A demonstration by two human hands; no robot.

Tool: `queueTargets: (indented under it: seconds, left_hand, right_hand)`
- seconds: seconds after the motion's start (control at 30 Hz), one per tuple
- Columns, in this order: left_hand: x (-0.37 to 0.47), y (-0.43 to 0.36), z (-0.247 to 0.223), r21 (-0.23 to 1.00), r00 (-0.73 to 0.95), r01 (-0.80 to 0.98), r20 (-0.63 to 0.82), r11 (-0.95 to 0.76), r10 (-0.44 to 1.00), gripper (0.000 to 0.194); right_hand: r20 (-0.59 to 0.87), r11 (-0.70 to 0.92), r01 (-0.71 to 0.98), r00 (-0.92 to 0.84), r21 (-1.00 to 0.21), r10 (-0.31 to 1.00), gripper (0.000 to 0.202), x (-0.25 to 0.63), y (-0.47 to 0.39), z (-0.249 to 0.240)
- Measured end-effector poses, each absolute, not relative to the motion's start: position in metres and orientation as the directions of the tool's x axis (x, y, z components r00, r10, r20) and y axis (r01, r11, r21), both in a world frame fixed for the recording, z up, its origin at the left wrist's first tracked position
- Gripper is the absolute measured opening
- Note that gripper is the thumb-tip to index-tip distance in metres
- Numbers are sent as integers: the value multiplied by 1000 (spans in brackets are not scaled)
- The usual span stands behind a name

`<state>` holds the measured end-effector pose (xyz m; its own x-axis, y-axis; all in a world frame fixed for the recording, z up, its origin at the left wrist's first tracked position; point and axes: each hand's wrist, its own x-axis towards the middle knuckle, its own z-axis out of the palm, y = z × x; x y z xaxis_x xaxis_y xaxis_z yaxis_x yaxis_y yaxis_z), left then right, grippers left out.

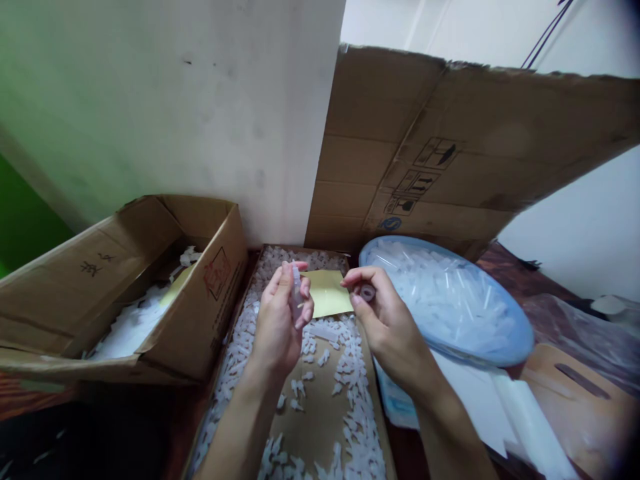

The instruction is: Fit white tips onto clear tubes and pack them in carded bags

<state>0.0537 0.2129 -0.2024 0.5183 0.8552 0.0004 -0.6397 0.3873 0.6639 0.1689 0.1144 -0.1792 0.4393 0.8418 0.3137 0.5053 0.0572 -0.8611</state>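
Observation:
My left hand (286, 303) is closed around a small translucent plastic tube (297, 293), held upright with its narrow end up. My right hand (383, 310) has its fingers curled around a small translucent piece with a round, ring-shaped end (368, 292); the rest of it is hidden in the hand. Between the hands is a yellow sheet of paper (327, 297), close to my right fingertips; whether they touch it I cannot tell. Below lies a shallow cardboard tray (313, 433) with many small white plastic pieces (357, 400) scattered in it. Another clear tube (323, 331) lies among them.
To the left stands an open cardboard box (225, 287) holding white pieces. On the right, a blue basin (520, 343) is heaped with clear plastic tubes. A large cardboard sheet (480, 147) leans behind it. A tan board with a slot (595, 413) lies at lower right.

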Motion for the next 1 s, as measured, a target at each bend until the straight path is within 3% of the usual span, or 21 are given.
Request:
queueTargets:
  seconds: [0.13,0.27,0.4,0.83,1.0]
  left_hand:
    - [51,214,-202,700,562,-581,-24,415,827,26]
    - [51,210,-202,738,563,-557,-2,381,827,25]
    - [53,209,-202,768,547,-537,1,350,837,29]
    - [41,222,-198,824,430,-525,43,212,902,36]
    - [36,228,-198,833,388,-536,99,137,916,35]
  right_hand:
    - [273,71,418,447,-905,852,15,177,112,-179]
    - [236,113,267,487,-957,841,37,178,113,-177]
    - [228,118,225,563,-967,794,48,179,112,-174]
    - [327,35,487,528,-872,784,18,178,108,-167]
    - [242,-87,638,410,-765,880,8,173,111,-169]
